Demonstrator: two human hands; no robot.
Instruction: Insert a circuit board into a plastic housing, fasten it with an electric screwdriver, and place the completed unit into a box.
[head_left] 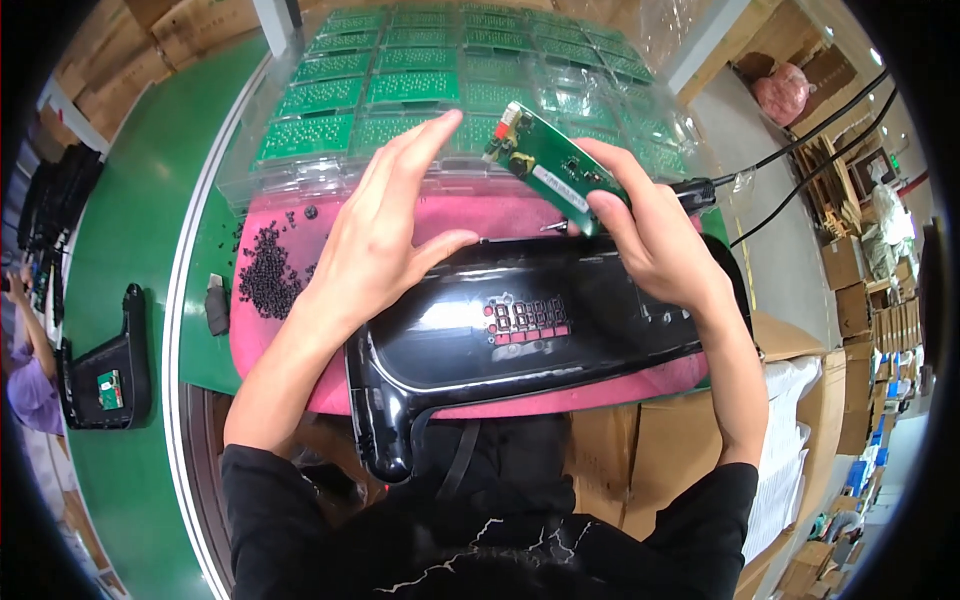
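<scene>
Nearest the camera, a glossy black plastic housing (pixel 520 335) was seen lying across a pink mat (pixel 470 215) on the green table (pixel 140 230), its narrow end reaching over the table's near edge toward the person's dark shirt. A red segmented display area was visible on the middle of the housing.

The left hand (pixel 375 240) was held over the left part of the housing, the fingers (pixel 425 140) spread wide and extended forward, nothing being gripped; whether the palm touched the housing could not be told. The right hand (pixel 650 235) was raised above the right part of the housing, and a long, narrow green circuit board (pixel 550 165) was pinched between its thumb and fingers at the board's near end, the board being tilted and pointing up and to the left, clear of the housing.

On the mat, left of the left hand, a heap of small black parts (pixel 268 272) was scattered. Just past the mat's left edge a small dark piece (pixel 216 305) lay on the table.

Beyond the hands, clear plastic trays (pixel 440 75) filled with rows of green circuit boards were laid out. A black cable (pixel 800 140) ran off to the right. Far to the left, another black housing (pixel 105 375) with a green board inside rested on the table, beside another person's arm (pixel 25 330).
</scene>
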